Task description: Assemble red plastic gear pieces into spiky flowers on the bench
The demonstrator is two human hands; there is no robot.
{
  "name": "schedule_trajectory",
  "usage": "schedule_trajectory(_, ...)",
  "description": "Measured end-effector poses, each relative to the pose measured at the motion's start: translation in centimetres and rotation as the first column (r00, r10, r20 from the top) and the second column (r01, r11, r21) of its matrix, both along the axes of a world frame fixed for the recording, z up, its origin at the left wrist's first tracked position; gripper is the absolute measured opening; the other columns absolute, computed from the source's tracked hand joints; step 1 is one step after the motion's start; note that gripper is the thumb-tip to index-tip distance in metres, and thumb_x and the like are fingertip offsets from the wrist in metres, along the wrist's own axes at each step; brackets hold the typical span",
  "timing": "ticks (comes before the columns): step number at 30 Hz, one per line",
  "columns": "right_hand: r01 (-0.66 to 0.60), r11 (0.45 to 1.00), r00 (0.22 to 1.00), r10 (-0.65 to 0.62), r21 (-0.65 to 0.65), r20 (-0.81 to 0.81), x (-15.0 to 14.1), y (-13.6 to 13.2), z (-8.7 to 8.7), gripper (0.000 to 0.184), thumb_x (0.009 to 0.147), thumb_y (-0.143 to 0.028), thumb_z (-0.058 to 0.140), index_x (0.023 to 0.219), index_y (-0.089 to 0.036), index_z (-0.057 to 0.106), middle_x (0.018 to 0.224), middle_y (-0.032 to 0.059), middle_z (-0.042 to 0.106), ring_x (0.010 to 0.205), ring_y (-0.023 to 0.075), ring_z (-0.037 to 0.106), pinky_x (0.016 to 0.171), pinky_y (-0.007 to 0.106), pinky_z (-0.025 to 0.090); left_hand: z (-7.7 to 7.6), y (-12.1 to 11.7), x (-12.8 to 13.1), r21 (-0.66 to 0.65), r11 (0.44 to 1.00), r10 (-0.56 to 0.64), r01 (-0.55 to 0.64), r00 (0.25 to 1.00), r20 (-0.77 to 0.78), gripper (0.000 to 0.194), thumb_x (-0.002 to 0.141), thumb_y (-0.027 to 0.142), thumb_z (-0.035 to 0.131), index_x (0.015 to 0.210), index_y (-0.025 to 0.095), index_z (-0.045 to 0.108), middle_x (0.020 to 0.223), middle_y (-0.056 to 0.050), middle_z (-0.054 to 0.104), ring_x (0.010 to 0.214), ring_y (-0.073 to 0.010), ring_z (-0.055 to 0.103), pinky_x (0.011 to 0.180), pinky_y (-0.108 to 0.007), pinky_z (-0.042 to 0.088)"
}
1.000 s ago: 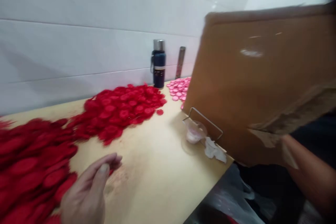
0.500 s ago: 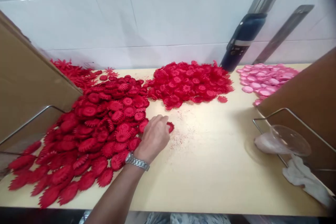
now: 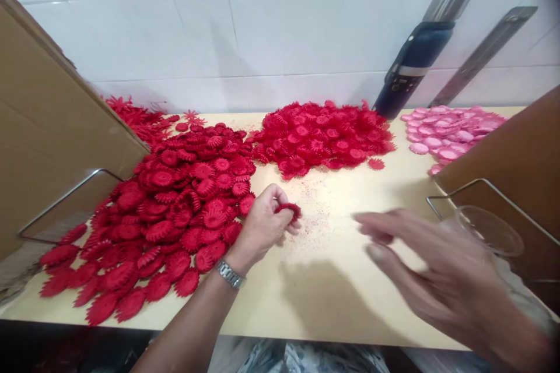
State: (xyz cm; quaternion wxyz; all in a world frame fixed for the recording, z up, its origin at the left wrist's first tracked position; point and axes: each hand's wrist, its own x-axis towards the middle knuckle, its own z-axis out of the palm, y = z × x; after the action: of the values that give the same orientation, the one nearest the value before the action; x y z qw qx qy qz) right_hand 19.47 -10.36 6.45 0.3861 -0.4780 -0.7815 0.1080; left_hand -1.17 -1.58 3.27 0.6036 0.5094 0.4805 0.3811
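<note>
My left hand, with a metal watch on its wrist, pinches a small dark red scalloped disc between thumb and fingers above the table. Beside that hand lies a big heap of similar dark red toothed discs, spreading down to the front left. On the other side my right hand is raised over the table, blurred by motion. Its thumb and index finger stand apart, and nothing shows between them.
A pile of brighter red toothed pieces lies at the back, pink discs at the back right. A dark blue bottle and metal ruler lean on the tiled wall. Cardboard panels flank both sides; a clear plastic cup is at right.
My right hand has come into view from the right. My left hand has lifted a little and turned, so the disc it holds shows more. The view has shifted slightly.
</note>
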Motion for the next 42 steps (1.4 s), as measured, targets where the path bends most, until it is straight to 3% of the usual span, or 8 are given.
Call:
schedule_trajectory(4,-0.098,0.974,0.992,0.112,-0.204,0.061,-4.5,5.5,-0.1,0.020,0.085,-0.023,0.049,0.103,-0.019,0.056,0.082,0.0050,0.062,0.069,0.0140,0.058,0.059,0.026,0.048,-0.2,-0.5,-0.4,-0.150,0.989,0.025,0.010,0.973,0.231,0.024,0.067,0.013,0.056,0.090,0.016,0.050,0.066,0.001,0.061,0.048,-0.0069,0.052,0.043,-0.017,0.035)
schedule_trajectory(8,-0.089,0.946,0.996,0.094,-0.313,-0.002,-5.7,7.8,-1.6,0.017,0.083,-0.022,0.050,0.097,-0.016,0.056,0.076,0.0027,0.061,0.062,0.0110,0.055,0.053,0.022,0.044,-1.0,-0.5,-0.5,-0.167,0.986,0.073,-0.029,0.962,0.262,0.015,0.066,0.017,0.060,0.079,0.011,0.056,0.056,0.002,0.057,0.043,-0.0052,0.048,0.037,-0.015,0.031)
schedule_trajectory(18,-0.157,0.916,0.986,0.121,-0.369,-0.118,-5.6,9.9,-2.7,0.016,0.083,-0.024,0.047,0.090,-0.016,0.059,0.076,0.0028,0.063,0.061,0.0104,0.053,0.052,0.021,0.041,-1.5,-0.9,-0.3,-0.241,0.968,0.098,-0.066,0.988,0.122,0.017,0.073,0.032,0.056,0.070,0.016,0.051,0.044,0.007,0.051,0.027,-0.0014,0.030,0.028,-0.013,0.015)
schedule_trajectory(22,-0.268,0.852,0.956,0.176,-0.451,-0.236,-6.1,9.8,-2.9,0.013,0.083,-0.027,0.050,0.086,-0.016,0.057,0.071,0.0014,0.062,0.061,0.0105,0.054,0.053,0.022,0.042,-1.8,-0.8,-0.3,-0.240,0.967,0.112,-0.083,0.988,0.111,0.025,0.072,0.039,0.059,0.068,0.016,0.051,0.039,0.008,0.046,0.025,-0.0012,0.029,0.028,-0.013,0.015)
schedule_trajectory(27,-0.381,0.747,0.904,0.179,-0.545,-0.387,-6.7,9.4,-3.9,0.018,0.081,-0.031,0.056,0.091,-0.017,0.052,0.065,-0.0018,0.060,0.058,0.0098,0.054,0.054,0.022,0.044,-2.4,-0.6,-0.1,-0.206,0.975,0.134,-0.082,0.958,0.253,0.024,0.073,0.039,0.058,0.071,0.015,0.053,0.049,0.004,0.053,0.036,-0.0086,0.049,0.031,-0.018,0.036)
schedule_trajectory(30,-0.384,0.769,0.892,0.165,-0.511,-0.421,-6.5,9.9,-4.1,0.019,0.082,-0.032,0.054,0.093,-0.017,0.054,0.074,0.0004,0.060,0.060,0.0095,0.053,0.054,0.022,0.044,-2.5,-0.5,-0.3,-0.211,0.977,0.124,-0.040,0.909,0.399,0.014,0.073,0.028,0.059,0.077,0.014,0.057,0.064,0.000,0.060,0.057,-0.0132,0.060,0.049,-0.025,0.049)
schedule_trajectory(36,-0.256,0.894,0.864,0.042,-0.368,-0.501,-8.3,12.7,-3.5,0.035,0.089,-0.044,0.037,0.106,-0.019,0.055,0.097,0.0046,0.063,0.091,0.0149,0.058,0.079,0.029,0.048,-1.7,-0.7,1.4,-0.124,0.977,0.212,-0.175,0.874,0.437,0.018,0.076,0.025,0.057,0.090,0.016,0.065,0.091,-0.004,0.066,0.088,-0.0158,0.061,0.080,-0.028,0.047)
schedule_trajectory(42,-0.216,0.931,0.901,0.073,-0.295,-0.428,-11.9,12.6,-3.5,0.046,0.094,-0.042,0.019,0.119,-0.026,0.054,0.131,0.0026,0.050,0.125,0.0173,0.040,0.109,0.041,0.024,0.1,0.2,4.1,-0.102,0.917,0.367,-0.386,0.715,0.595,0.041,0.087,0.050,0.031,0.110,0.026,0.057,0.117,-0.001,0.058,0.116,-0.0143,0.048,0.094,-0.027,0.041)
